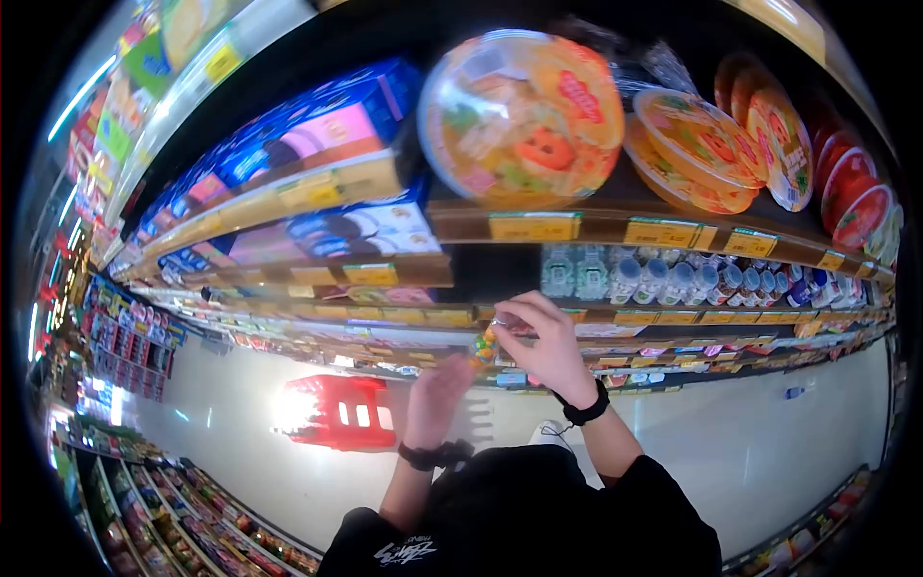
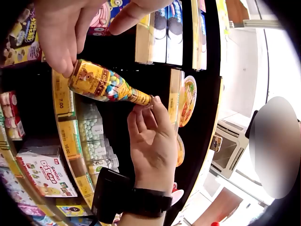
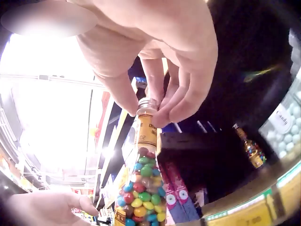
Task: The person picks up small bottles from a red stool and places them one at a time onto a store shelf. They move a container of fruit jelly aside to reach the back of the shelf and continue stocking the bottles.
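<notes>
Before the near shelf (image 1: 500,228), the right hand (image 2: 150,146) pinches the candy bottle (image 2: 106,84) cap; the left hand (image 2: 61,33) grasps its base, steadying it

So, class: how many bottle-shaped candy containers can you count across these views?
2. One candy bottle is held between both hands, right fingers pinching its cap; a second bottle lies on the shelf. More may be hidden.

We can read little. On the yellow price tags (image 2: 66,123) along the shelf edge we make out "7.00" and "10.00". A white box (image 2: 44,172) lower left reads "GANGBO". A clear jar (image 3: 282,123) at the far right carries the word "Candy". The candy bottle's (image 3: 143,183) neck label (image 3: 146,134) shows "20".
</notes>
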